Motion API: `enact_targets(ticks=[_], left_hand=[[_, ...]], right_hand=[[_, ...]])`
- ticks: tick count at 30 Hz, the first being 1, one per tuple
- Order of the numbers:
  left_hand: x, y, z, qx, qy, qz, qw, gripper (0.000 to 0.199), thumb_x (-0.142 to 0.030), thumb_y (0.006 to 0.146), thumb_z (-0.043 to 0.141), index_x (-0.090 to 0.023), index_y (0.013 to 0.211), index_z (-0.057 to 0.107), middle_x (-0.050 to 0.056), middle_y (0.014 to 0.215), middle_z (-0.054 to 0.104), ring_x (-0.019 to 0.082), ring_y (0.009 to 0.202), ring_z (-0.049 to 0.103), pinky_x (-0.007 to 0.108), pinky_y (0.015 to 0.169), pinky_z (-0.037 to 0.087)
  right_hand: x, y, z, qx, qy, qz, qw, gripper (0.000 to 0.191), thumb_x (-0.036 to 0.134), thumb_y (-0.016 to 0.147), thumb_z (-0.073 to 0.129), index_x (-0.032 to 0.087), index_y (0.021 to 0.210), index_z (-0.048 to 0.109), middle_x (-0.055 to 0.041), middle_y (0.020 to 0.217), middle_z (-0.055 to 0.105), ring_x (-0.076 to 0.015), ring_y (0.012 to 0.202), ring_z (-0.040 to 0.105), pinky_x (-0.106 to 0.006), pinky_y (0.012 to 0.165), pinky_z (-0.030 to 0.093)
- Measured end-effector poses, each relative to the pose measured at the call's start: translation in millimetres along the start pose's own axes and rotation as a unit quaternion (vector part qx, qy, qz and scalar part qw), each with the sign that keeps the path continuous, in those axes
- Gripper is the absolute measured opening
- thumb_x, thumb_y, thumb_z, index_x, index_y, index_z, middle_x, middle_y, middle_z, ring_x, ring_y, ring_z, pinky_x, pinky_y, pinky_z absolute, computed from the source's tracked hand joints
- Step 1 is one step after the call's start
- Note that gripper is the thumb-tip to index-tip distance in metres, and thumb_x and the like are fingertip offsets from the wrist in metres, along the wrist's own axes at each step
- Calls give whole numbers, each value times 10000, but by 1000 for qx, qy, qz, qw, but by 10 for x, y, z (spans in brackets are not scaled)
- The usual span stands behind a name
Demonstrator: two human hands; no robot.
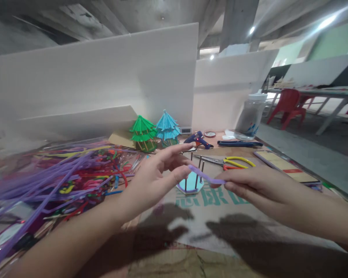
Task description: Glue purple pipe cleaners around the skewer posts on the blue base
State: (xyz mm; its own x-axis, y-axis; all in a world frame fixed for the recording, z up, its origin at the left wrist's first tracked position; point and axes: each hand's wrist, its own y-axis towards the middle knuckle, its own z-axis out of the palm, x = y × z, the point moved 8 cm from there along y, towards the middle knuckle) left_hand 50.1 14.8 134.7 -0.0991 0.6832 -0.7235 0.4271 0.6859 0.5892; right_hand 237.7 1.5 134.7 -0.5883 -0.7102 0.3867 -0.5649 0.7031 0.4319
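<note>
A short bent purple pipe cleaner [204, 176] is pinched at its right end between the thumb and fingers of my right hand [249, 183]. Its left end meets the thumb tip of my left hand [165, 168], whose index finger is stretched out, apart from the thumb. Behind and below the strip stands a small light-blue base [191, 184] with a purple rim and several upright dark sticks. My left hand partly covers this base.
Purple pipe cleaners [75, 170] and coloured scraps cover the left side. Green [142, 133] and blue [166, 125] tiered roof models stand behind. Nearby are a glue gun [201, 139], yellow-and-orange-handled scissors [229, 162], a blue cutter [239, 143], a water bottle [248, 117] and a phone-like slab [287, 166].
</note>
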Motion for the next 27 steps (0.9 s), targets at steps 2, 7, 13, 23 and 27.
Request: enact_targets(ticks=[2, 7, 13, 23, 27], left_hand=[[-11, 36, -65, -8, 69, 5, 998, 346, -224, 928, 667, -204, 1274, 656, 70, 960, 774, 168, 848, 733, 264, 718, 610], [-137, 13, -85, -4, 206, 112, 972, 233, -232, 928, 683, -211, 1160, 706, 57, 974, 773, 140, 792, 704, 268, 730, 582], [-185, -189, 136, 52, 461, 329, 822, 188, -157, 945, 645, -162, 1133, 654, 60, 948, 757, 175, 855, 676, 309, 781, 531], [-88, -9, -38, -6, 555, 213, 804, 248, -216, 969, 523, -205, 736, 607, 8, 658, 658, 156, 625, 597, 286, 588, 416], [-32, 125, -415, -49, 595, 125, 793, 260, -271, 949, 541, -207, 714, 633, 6, 617, 634, 160, 568, 561, 290, 527, 344]], right_hand=[[4, 13, 103, 36, -18, -7, 999, 271, 403, 990, 521, 328, 1101, 756, -24, 896, 763, -212, 794, 695, -282, 614, 535], [-31, 74, 169, 79, -16, 11, 997, 289, 382, 994, 497, 292, 1057, 764, -29, 834, 755, -210, 763, 682, -296, 658, 527], [-87, 131, 166, 95, 26, 36, 994, 306, 400, 1010, 461, 265, 1030, 735, -10, 889, 753, -178, 783, 679, -270, 657, 494], [-225, 144, -139, -21, -208, 15, 978, 254, 309, 965, 488, 262, 932, 735, -25, 774, 730, -182, 661, 630, -271, 576, 388], [-578, 185, -562, -65, -259, 104, 958, 346, 382, 979, 421, 239, 1006, 736, -52, 789, 744, -204, 640, 641, -285, 562, 385]])
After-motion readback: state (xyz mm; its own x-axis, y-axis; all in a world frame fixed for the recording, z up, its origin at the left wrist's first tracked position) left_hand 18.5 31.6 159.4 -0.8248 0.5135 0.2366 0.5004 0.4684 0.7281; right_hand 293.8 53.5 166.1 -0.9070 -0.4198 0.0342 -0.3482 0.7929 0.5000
